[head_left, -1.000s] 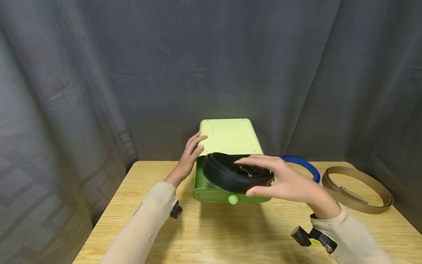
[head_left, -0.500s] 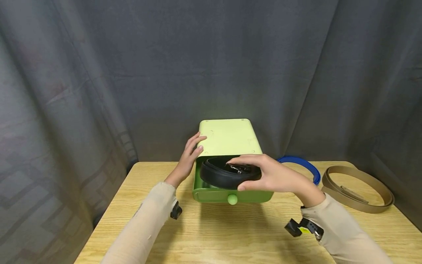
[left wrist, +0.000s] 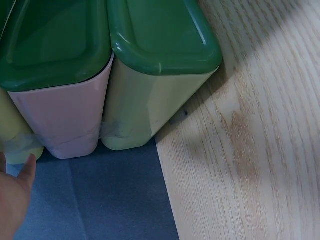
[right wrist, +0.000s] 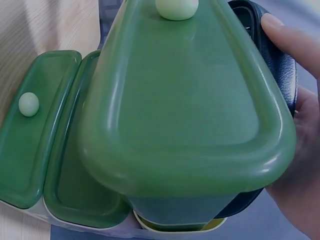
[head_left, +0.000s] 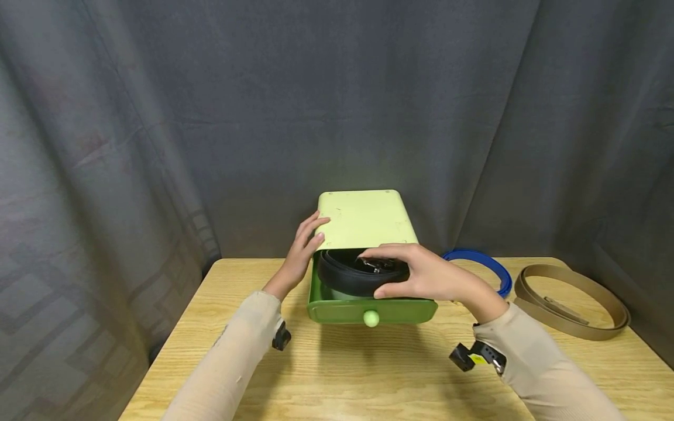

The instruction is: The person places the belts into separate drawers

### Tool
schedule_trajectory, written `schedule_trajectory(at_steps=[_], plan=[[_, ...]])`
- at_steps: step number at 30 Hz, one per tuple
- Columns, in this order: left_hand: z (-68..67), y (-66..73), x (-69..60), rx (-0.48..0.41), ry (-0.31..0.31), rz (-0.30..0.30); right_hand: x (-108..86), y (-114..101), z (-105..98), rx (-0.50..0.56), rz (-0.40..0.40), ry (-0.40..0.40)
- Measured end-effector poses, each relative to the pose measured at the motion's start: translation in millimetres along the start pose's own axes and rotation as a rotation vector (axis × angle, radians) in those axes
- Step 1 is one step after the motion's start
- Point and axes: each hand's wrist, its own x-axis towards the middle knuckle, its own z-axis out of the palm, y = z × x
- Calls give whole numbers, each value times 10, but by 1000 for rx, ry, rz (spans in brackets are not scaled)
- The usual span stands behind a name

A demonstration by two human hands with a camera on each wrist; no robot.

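A rolled black belt (head_left: pixel 347 279) with a metal buckle sits partly inside the pulled-out green drawer (head_left: pixel 337 313) of a pale green-topped drawer unit (head_left: pixel 363 217). My right hand (head_left: pixel 429 275) pinches the belt's right side between thumb and fingers; in the right wrist view the drawer's front (right wrist: pixel 185 100) hides much of the black belt (right wrist: pixel 284 75). With fingers extended, my left hand (head_left: pixel 296 260) rests against the left side of the unit. Only part of that left hand (left wrist: pixel 14 200) shows in the left wrist view.
Right of the unit, a coiled blue belt (head_left: pixel 487 261) and a coiled tan belt (head_left: pixel 574 330) lie on the wooden table (head_left: pixel 337 380). Lower drawers with green fronts (right wrist: pixel 37 135) are closed. A grey curtain (head_left: pixel 337 117) hangs behind.
My right hand has lowered the black belt and moved it left, deeper into the open drawer. The left hand has kept its place.
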Motion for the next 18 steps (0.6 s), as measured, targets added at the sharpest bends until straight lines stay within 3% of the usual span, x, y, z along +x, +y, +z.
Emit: schedule_trajectory(at_steps=[7,18], plan=[[-6,-1,-7,2,-2,0,41,63,31,-29,18,-51],[32,7,-4,-2,-4,3,51,163,73,-67,8,-58]])
